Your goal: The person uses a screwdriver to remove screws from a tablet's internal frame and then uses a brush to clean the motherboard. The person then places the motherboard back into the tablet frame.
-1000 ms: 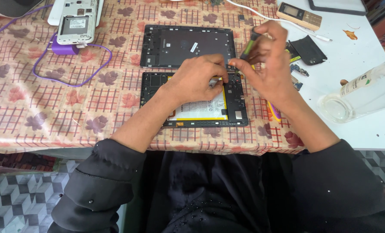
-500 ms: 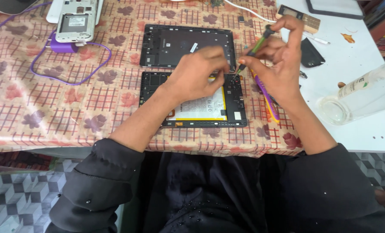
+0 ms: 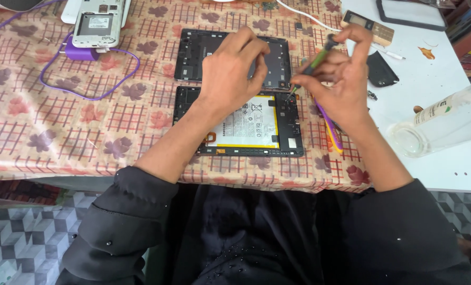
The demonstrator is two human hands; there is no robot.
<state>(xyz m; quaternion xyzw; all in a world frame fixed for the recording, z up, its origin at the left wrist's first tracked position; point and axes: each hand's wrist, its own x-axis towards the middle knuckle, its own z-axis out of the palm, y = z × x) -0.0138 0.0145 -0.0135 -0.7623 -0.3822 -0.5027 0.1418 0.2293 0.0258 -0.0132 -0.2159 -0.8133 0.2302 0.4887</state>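
An opened tablet [image 3: 256, 129] lies on the patterned cloth with its white battery and dark board showing. Its removed back cover [image 3: 193, 53] lies just beyond it. My left hand [image 3: 232, 71] rests over the tablet's upper edge, fingers curled down onto it. My right hand [image 3: 341, 84] holds a green-handled screwdriver [image 3: 315, 60] tilted, with the tip down at the tablet's upper right corner. The spot under my left fingers is hidden.
A white opened phone [image 3: 95, 24] and a purple charger with cable [image 3: 82, 55] lie at the back left. A clear plastic bottle [image 3: 441, 124] lies on its side at the right on the white table. Small black parts [image 3: 380, 71] and a purple-yellow tool [image 3: 333, 134] are near my right wrist.
My right hand has lifted and tilted the screwdriver more upright, with its tip kept at the tablet's upper right corner. My left hand stays on the tablet's top edge.
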